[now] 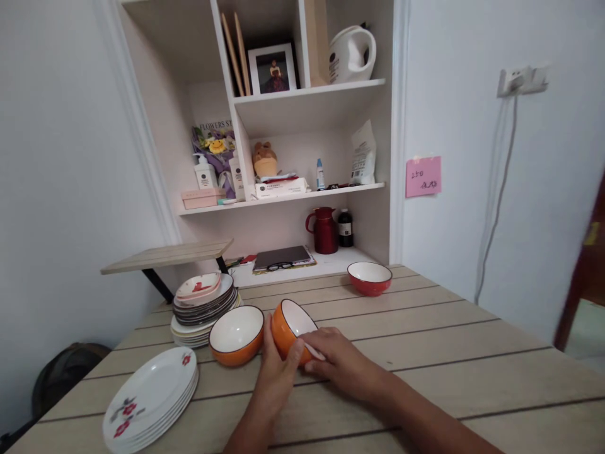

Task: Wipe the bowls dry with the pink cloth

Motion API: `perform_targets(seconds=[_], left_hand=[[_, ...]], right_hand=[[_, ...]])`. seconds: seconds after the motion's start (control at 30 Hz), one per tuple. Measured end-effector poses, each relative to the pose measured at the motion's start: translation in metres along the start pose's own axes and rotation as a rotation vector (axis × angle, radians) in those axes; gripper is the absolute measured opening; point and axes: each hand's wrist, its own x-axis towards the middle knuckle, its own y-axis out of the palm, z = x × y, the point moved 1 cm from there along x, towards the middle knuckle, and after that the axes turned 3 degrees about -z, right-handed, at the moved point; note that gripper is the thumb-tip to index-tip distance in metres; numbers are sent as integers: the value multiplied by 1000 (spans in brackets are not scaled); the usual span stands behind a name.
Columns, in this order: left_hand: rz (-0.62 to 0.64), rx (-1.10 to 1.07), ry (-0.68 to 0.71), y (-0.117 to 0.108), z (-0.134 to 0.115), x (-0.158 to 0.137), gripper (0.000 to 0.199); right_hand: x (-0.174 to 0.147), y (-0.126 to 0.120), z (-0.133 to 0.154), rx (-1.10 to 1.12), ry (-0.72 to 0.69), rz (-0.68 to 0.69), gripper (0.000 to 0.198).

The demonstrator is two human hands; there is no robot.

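Holding tilted orange bowl (282, 334) between left hand (276, 378), cupping its side, and right hand (341, 362), pinching near its rim. Probably stiff, slick, breakable; best held by opposite walls. Just beside 1 matching bowl (235, 357) on the surface (425, 353).

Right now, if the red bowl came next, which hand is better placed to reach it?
Probably the right hand: it lies nearer the red bowl, with the left hand farther over. But both hold the tilted orange bowl.
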Motion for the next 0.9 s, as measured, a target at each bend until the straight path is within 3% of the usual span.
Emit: perform_targets(seconds=[0.2,0.4,0.53,0.7,0.8,0.9], left_hand=[[-31,26,-17,1,-2,1,88],[-32,-13,-15,4,-4,2,84],[-2,-42,-36,4,-6,-1,85],[-2,-30,-83,1,-5,0,90],[-4,-23,-69,0,-1,1,95],[-6,-19,6,1,5,2,100]], right_hand=[[1,-2,4,29,-38,14,15],[-7,-21,-12,-172,-59,125,45],[-8,-19,-11,-241,-50,98,49],[-8,-9,-8,-106,-59,45,48],[-7,-2,-4,17,7,-19,45],[-5,3,8,129,56,-62,27]])
